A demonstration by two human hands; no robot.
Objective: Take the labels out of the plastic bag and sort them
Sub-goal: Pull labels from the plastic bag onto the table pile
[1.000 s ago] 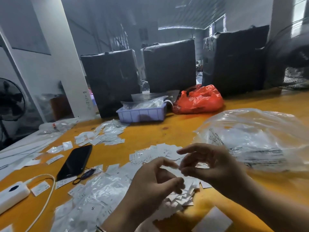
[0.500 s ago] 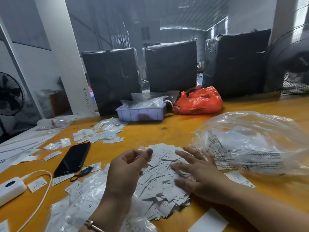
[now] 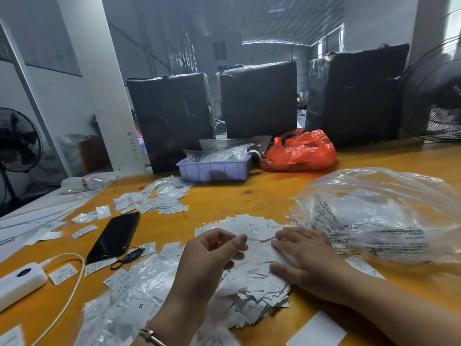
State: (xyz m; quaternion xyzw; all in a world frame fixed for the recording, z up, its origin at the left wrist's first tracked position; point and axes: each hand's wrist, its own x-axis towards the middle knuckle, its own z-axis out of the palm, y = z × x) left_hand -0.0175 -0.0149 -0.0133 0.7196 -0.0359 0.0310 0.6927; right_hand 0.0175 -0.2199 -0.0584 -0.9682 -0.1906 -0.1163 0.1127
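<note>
Your hands are on the heap of small white paper labels (image 3: 259,275) on the orange tabletop (image 3: 224,196).

Your right hand (image 3: 306,258) lies flat on the heap's right side, fingers straight and spread, gripping nothing. Your left hand (image 3: 212,258) hovers over the heap's left edge, fingers curled towards the thumb; you cannot tell whether a label is pinched there. The crumpled clear plastic bag (image 3: 384,216) rests just right of the heap, near your right hand. A black phone (image 3: 114,236) lies to the left, well apart.
</note>
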